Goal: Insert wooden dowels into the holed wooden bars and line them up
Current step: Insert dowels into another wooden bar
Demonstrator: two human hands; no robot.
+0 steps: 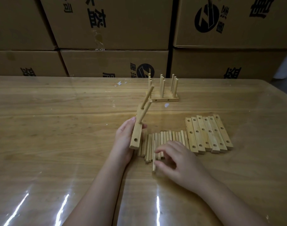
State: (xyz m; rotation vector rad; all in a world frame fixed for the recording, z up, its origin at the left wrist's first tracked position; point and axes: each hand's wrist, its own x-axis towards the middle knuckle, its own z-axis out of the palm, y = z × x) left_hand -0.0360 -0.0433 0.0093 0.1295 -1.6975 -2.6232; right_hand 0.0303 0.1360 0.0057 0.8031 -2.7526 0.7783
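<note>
1. The left hand (125, 139) held a pale holed wooden bar (137, 136) above the glossy wooden tabletop (58, 128), its fingers clamped round the bar's middle.
2. The bar was tilted with its far end raised. Two round wooden dowels (145, 111) stuck out of its upper holes, and the hole near its lower end was open.
3. The right hand (180, 163) hovered low over a row of loose dowels (169, 139), fingers loosely curled. Its thumb tip was against a single dowel (154, 167) lying out of line, but blur hid whether the fingers pinched it.
4. Just right of the row, six flat holed bars (208, 134) lay side by side.
5. Farther back, the finished bars (162, 97) sat together, their dowels upright.
6. Brown printed cardboard boxes (107, 30) were stacked behind the tabletop.
</note>
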